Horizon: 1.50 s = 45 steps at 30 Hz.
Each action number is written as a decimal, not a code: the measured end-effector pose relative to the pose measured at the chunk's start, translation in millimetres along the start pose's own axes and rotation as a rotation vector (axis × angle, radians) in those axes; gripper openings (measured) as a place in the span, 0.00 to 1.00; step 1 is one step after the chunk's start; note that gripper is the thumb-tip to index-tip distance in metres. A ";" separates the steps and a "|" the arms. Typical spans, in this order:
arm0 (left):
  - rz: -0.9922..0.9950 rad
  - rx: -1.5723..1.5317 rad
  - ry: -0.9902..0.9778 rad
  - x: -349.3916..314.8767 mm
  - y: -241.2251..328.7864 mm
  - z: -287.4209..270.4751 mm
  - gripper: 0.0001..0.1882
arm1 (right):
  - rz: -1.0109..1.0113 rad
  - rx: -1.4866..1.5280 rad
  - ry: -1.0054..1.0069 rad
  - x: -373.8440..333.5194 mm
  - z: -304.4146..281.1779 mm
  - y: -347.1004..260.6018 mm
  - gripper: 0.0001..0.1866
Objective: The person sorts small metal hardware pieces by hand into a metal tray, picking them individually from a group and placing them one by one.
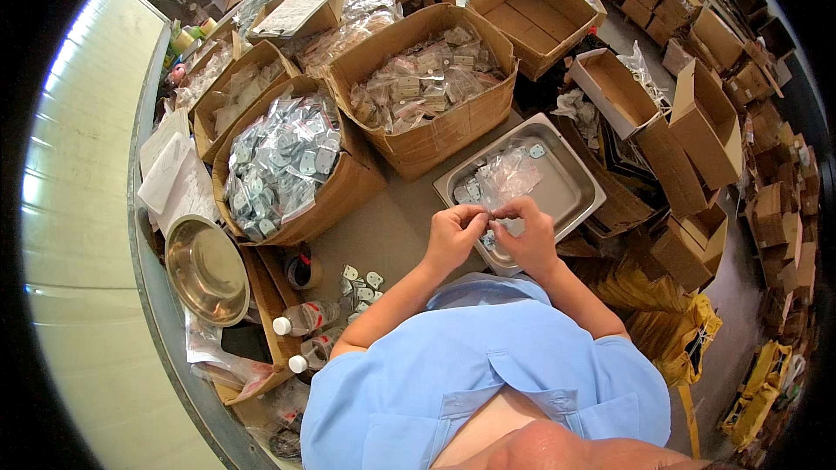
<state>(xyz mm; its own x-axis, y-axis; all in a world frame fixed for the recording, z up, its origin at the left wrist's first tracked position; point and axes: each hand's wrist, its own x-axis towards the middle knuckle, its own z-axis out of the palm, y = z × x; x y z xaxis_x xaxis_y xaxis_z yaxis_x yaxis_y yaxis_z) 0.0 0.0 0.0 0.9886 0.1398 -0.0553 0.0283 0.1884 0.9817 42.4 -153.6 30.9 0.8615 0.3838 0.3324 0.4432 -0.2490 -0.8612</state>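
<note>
My left hand (pixel 457 233) and my right hand (pixel 528 239) meet over the near side of a shallow steel tray (pixel 570 202). Both are closed in a pinch, fingertips nearly touching, at the near edge of a clear plastic bag (pixel 509 175). Fingers hide most of the pinched part. Small grey metal plates (pixel 468 191) lie in the tray left of the bag, and more show under my hands. A single plate (pixel 536 150) sits at the tray's far end, on or beside the plastic.
Left stands a carton (pixel 348 196) of bagged metal plates; beyond it, another full carton (pixel 435 143). Loose plates (pixel 361 287) and two bottles (pixel 306 318) lie by my left arm. A steel bowl (pixel 207 270) is far left. Open cartons (pixel 531 21) crowd the back and right.
</note>
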 end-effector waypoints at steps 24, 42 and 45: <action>0.197 0.617 0.066 1.5 0.4 11.0 0.08 | -0.161 -0.330 0.029 -5.5 21.1 12.7 0.04; 0.079 0.362 0.016 10.7 -20.1 9.2 0.15 | -0.121 -0.229 0.071 -3.6 27.4 20.2 0.04; 0.057 0.464 0.015 10.8 -16.2 9.1 0.15 | -0.126 -0.289 0.069 -4.0 26.5 25.5 0.04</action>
<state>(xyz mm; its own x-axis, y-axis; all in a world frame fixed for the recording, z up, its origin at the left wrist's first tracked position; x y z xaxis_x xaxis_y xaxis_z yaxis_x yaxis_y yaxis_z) 11.5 -10.3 -14.8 0.9884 0.1521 0.0020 0.0403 -0.2745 0.9607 43.7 -137.8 -2.6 0.8059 0.3689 0.4630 0.5907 -0.4491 -0.6704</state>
